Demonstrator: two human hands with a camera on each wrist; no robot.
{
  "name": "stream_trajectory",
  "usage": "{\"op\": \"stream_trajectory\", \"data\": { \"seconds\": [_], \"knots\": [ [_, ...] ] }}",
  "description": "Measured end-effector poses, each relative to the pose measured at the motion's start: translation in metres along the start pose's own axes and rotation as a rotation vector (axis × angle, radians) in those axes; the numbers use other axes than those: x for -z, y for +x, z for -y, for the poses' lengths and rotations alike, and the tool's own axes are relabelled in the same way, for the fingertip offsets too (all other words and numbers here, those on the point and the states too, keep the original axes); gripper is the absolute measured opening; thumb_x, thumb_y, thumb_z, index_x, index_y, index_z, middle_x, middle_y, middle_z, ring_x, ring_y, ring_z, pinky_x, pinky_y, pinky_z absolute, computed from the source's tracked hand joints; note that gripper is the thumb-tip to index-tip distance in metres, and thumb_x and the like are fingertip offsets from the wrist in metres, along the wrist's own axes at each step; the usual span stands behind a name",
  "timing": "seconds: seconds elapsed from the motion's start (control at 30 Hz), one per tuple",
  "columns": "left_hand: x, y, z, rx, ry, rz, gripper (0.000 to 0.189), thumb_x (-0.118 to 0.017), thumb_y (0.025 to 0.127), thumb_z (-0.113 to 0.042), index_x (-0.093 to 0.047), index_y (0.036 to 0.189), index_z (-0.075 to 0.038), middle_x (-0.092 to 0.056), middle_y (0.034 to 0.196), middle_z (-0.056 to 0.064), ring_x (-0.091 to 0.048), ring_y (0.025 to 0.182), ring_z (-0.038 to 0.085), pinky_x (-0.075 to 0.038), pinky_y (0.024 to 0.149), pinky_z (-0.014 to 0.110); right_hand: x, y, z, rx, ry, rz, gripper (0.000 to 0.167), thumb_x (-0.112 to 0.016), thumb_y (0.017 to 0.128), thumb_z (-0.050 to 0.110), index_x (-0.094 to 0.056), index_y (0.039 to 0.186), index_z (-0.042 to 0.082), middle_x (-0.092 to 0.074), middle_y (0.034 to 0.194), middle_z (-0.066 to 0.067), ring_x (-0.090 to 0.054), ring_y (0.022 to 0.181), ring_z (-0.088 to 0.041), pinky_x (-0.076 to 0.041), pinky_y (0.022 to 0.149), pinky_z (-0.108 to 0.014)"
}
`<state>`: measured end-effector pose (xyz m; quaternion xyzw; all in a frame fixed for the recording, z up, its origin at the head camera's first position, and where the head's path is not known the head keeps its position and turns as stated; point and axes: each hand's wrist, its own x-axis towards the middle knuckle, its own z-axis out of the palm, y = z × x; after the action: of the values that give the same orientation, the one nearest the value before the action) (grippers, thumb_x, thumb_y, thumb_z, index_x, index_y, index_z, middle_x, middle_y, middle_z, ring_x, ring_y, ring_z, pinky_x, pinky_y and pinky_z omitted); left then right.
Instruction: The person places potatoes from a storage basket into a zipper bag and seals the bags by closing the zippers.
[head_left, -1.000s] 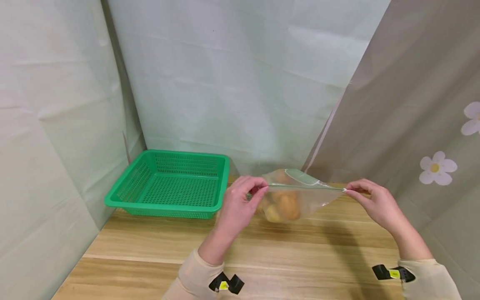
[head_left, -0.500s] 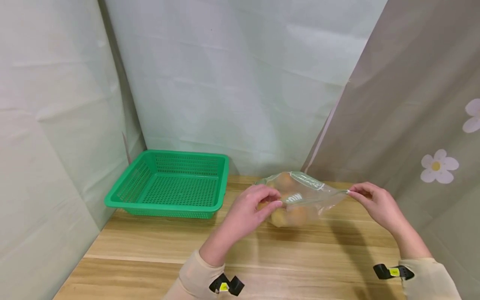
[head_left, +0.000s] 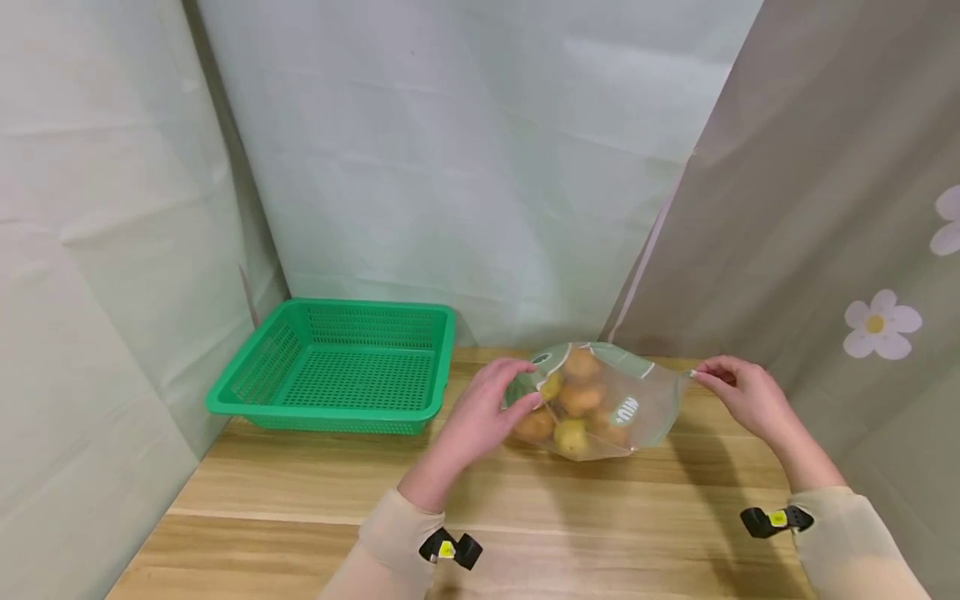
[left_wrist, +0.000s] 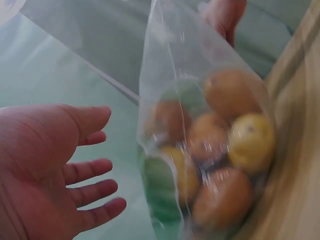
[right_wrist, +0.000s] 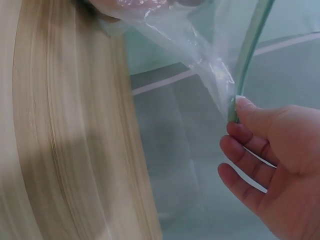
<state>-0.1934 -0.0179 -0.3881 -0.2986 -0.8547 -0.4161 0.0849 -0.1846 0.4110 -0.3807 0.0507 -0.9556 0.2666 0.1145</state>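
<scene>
A clear zip bag [head_left: 645,408] with white lettering and green patches holds several orange fruits [head_left: 582,398] and yellow fruits [head_left: 572,437], perhaps oranges and lemons. My right hand [head_left: 750,400] pinches one end of the bag's green zip strip [right_wrist: 250,47] between thumb and forefinger, the other fingers loosely bent. At the bag's left side is my left hand [head_left: 487,408], thumb and fingers parted and relaxed. In the left wrist view a gap shows between that left hand [left_wrist: 55,165] and the plastic, and nothing is in its grasp.
A green perforated basket [head_left: 330,415] stands to the left on the wooden table [head_left: 315,492]. Pale cloth hangs [head_left: 450,167] close behind the table, and a brown curtain with white flowers [head_left: 882,325] hangs on the right.
The left hand has let go of the zip strip and drawn a little to the left. The bag has tipped, its lettered side now facing up. The right hand keeps its pinch.
</scene>
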Motion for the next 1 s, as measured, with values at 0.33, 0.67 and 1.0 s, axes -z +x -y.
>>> {"op": "stream_trajectory", "data": {
  "seconds": [0.33, 0.67, 1.0],
  "knots": [
    [-0.021, 0.004, 0.030, 0.027, 0.068, 0.130, 0.063, -0.075, 0.107, -0.030, -0.052, 0.162, -0.009, -0.048, 0.167, 0.022, -0.048, 0.151, 0.044, -0.041, 0.122, 0.062, 0.004, 0.003, -0.001, -0.047, -0.029, 0.016, 0.033, -0.066, 0.114, 0.030, -0.074, 0.123, -0.001, -0.077, 0.112, -0.020, -0.070, 0.099, -0.037, -0.057, 0.079, -0.051],
    [-0.024, -0.001, 0.029, 0.049, 0.135, 0.162, 0.072, -0.078, 0.106, -0.034, -0.046, 0.168, -0.017, -0.054, 0.161, 0.020, -0.051, 0.147, 0.043, -0.043, 0.120, 0.063, 0.023, -0.031, 0.024, -0.076, -0.046, 0.069, 0.044, -0.058, 0.117, 0.036, -0.067, 0.140, 0.000, -0.076, 0.123, -0.023, -0.071, 0.112, -0.045, -0.057, 0.088, -0.064],
    [-0.023, -0.011, 0.004, 0.037, 0.239, 0.185, 0.062, -0.075, 0.107, -0.039, -0.056, 0.163, -0.020, -0.062, 0.154, 0.014, -0.058, 0.141, 0.039, -0.046, 0.115, 0.064, 0.021, -0.049, 0.080, -0.009, -0.151, 0.117, 0.063, -0.056, 0.117, 0.046, -0.056, 0.155, -0.004, -0.062, 0.147, -0.031, -0.056, 0.133, -0.057, -0.046, 0.102, -0.075]
  ]
}}
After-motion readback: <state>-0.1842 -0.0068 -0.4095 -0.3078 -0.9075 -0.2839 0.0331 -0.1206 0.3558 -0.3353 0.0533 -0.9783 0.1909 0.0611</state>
